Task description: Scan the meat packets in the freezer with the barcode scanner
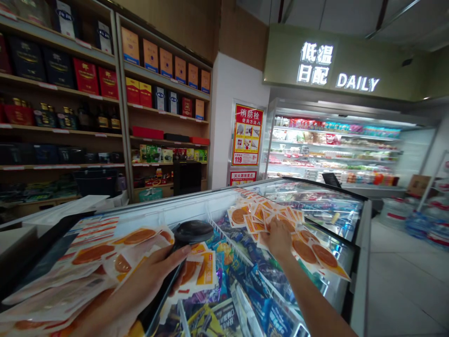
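See left hand (154, 271) nearest, with thumb extended and fingers mostly hidden, beside a black rounded object (193, 230); cannot tell whether open or clamped. Find orange-and-white packets (94, 255) spread around at left, cut off along the lower edge. Note blue bags (275, 320) inside the freezer (365, 262), partly covered. Farther in, see right hand (279, 237) touching a packet heap (252, 216), with fingertips hidden; cannot tell the grip. Beyond, make out boxes on shelves (121, 89) and a lit refrigerated case (417, 147), with contents blurred.
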Action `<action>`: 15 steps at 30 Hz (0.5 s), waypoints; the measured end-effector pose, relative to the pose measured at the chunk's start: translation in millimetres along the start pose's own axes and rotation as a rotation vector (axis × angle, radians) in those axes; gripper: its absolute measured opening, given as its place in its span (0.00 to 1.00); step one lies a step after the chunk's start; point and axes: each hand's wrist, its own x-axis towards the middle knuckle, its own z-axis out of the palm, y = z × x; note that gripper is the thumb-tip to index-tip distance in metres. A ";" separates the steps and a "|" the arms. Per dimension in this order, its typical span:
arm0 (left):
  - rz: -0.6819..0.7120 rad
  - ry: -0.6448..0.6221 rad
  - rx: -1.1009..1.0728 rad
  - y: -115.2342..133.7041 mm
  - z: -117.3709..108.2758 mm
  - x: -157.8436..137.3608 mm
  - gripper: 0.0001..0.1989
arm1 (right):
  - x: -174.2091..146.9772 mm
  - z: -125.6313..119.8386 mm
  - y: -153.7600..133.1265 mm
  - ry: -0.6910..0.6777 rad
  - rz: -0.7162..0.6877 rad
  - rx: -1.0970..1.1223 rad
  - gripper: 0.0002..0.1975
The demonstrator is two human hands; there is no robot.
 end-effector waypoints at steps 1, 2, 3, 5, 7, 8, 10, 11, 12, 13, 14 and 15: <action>0.007 -0.014 -0.002 -0.4 2.5 -1.3 0.21 | -1.2 1.4 1.1 -0.001 0.006 -0.027 0.10; 0.010 -0.021 -0.007 -0.4 4.6 -2.9 0.20 | -1.9 1.5 1.2 0.001 0.009 -0.042 0.09; 0.009 -0.028 -0.018 0.1 6.6 -4.6 0.20 | -2.1 0.4 0.9 0.005 0.007 -0.047 0.08; 0.002 -0.036 -0.039 1.9 9.5 -8.3 0.20 | -0.6 -4.1 0.5 0.022 -0.001 -0.022 0.07; -0.002 -0.052 -0.055 4.0 11.5 -11.5 0.20 | 1.9 -9.5 0.1 0.055 0.016 0.063 0.08; 0.001 -0.066 -0.068 5.0 12.1 -12.9 0.20 | 3.0 -12.1 -0.5 0.075 0.048 0.122 0.09; 0.007 -0.096 -0.090 7.2 12.6 -15.6 0.20 | 4.3 -16.5 -2.7 0.124 0.122 0.256 0.11; 0.009 -0.107 -0.100 8.5 12.5 -17.0 0.20 | 4.6 -18.3 -4.1 0.158 0.147 0.326 0.12; 0.009 -0.114 -0.108 10.1 12.3 -18.6 0.20 | 4.8 -19.8 -5.4 0.194 0.162 0.398 0.13; 0.008 -0.115 -0.111 11.9 11.9 -20.2 0.20 | 4.9 -20.8 -6.4 0.230 0.173 0.469 0.13; 0.005 -0.107 -0.113 13.8 11.5 -21.8 0.20 | 5.1 -21.3 -6.9 0.264 0.185 0.539 0.13; 0.001 -0.094 -0.113 15.6 11.0 -23.3 0.19 | 5.3 -20.9 -6.6 0.293 0.205 0.609 0.13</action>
